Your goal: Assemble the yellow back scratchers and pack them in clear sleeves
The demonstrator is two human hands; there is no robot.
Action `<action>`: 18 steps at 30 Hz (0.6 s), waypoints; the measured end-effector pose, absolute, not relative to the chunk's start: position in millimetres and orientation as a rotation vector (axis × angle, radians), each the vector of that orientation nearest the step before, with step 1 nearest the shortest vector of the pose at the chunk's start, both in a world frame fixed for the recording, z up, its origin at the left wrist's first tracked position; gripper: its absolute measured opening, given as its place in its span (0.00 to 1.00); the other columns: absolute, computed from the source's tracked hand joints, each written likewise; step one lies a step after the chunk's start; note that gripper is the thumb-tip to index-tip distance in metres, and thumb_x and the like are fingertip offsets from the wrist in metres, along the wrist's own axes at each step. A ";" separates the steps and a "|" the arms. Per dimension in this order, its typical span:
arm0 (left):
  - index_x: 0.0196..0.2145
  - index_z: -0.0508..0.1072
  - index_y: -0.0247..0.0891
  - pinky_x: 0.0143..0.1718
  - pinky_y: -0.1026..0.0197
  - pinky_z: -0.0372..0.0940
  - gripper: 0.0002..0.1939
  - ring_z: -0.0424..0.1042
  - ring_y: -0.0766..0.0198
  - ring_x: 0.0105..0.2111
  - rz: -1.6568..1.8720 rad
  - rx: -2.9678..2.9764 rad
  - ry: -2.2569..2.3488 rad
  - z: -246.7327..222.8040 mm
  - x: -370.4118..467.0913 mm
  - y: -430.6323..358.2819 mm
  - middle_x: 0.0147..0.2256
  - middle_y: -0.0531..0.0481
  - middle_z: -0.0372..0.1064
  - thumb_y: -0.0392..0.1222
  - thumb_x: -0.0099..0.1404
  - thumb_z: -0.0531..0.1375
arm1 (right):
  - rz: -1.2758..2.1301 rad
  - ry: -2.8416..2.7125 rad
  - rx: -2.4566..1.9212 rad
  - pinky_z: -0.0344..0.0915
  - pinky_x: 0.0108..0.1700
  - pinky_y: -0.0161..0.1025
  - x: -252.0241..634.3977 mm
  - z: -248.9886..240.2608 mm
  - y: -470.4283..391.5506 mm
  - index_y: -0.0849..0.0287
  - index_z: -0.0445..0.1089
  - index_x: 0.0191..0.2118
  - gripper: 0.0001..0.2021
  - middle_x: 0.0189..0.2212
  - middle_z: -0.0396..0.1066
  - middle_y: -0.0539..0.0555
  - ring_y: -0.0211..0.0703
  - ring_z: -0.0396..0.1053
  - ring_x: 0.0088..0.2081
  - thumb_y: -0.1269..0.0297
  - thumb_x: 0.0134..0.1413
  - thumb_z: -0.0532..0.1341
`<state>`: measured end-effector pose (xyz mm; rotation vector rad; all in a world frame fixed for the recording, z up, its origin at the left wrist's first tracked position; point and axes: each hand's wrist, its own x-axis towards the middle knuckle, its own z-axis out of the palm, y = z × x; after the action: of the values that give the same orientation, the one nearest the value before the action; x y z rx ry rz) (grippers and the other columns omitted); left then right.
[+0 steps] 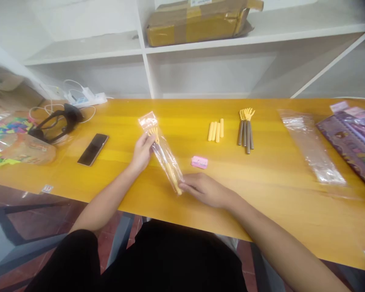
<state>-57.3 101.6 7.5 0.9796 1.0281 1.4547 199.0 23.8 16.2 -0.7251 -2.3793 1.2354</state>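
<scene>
A back scratcher (168, 165) with a yellow claw-shaped head and yellow handle lies slanted inside a clear plastic sleeve (147, 119). Near its head, my left hand (143, 151) pinches it through the plastic. At the handle end, my right hand (202, 188) grips the sleeve's lower corner between thumb and fingers. Beyond my right hand is a small pink card (199, 162). Several yellow handles (215, 130) lie side by side farther back. To their right, several claw heads on metal rods (246, 127) form a bundle.
Clear plastic sleeves (316, 150) lie at right beside purple printed packages (353, 140). On the left are a phone (93, 149), a black headband-like device (56, 123), a power strip (89, 98) and a bag of colourful pieces (27, 148). A taped cardboard box (197, 24) sits on the shelf.
</scene>
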 end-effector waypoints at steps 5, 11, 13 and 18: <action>0.40 0.79 0.38 0.27 0.67 0.63 0.18 0.68 0.69 0.29 1.468 0.887 1.054 0.7 -59.0 109.7 0.33 0.52 0.71 0.52 0.59 0.75 | 1.091 -2.543 -0.783 0.62 0.39 0.40 208.0 18.0 32.6 0.56 0.72 0.37 0.19 0.34 0.74 0.53 0.42 0.69 0.33 0.52 0.77 0.53; 0.49 0.77 0.40 0.27 0.65 0.66 0.24 0.69 0.69 0.26 1.215 1.020 1.099 -11.3 -48.7 98.4 0.35 0.53 0.73 0.51 0.59 0.75 | 0.651 -2.260 -1.319 0.69 0.45 0.46 250.2 13.9 63.5 0.54 0.75 0.48 0.17 0.45 0.74 0.58 0.50 0.74 0.41 0.46 0.71 0.60; 0.51 0.76 0.40 0.27 0.65 0.66 0.25 0.69 0.69 0.26 1.123 1.044 1.097 -12.7 -44.4 92.6 0.35 0.53 0.73 0.52 0.61 0.74 | 0.621 -2.295 -1.420 0.71 0.47 0.49 258.0 7.7 69.3 0.53 0.74 0.53 0.19 0.50 0.72 0.60 0.52 0.75 0.44 0.45 0.66 0.64; 0.52 0.75 0.39 0.37 0.61 0.71 0.26 0.77 0.62 0.37 0.994 1.096 1.062 -17.5 -29.5 73.2 0.45 0.46 0.78 0.52 0.61 0.74 | 0.715 -2.223 -1.479 0.70 0.45 0.48 261.4 -4.7 74.6 0.54 0.72 0.46 0.13 0.45 0.72 0.57 0.52 0.74 0.43 0.51 0.64 0.66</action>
<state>-29.5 73.2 -17.5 1.0960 1.0617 0.9942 261.4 74.6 -4.7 -1.4793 -2.2232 0.7147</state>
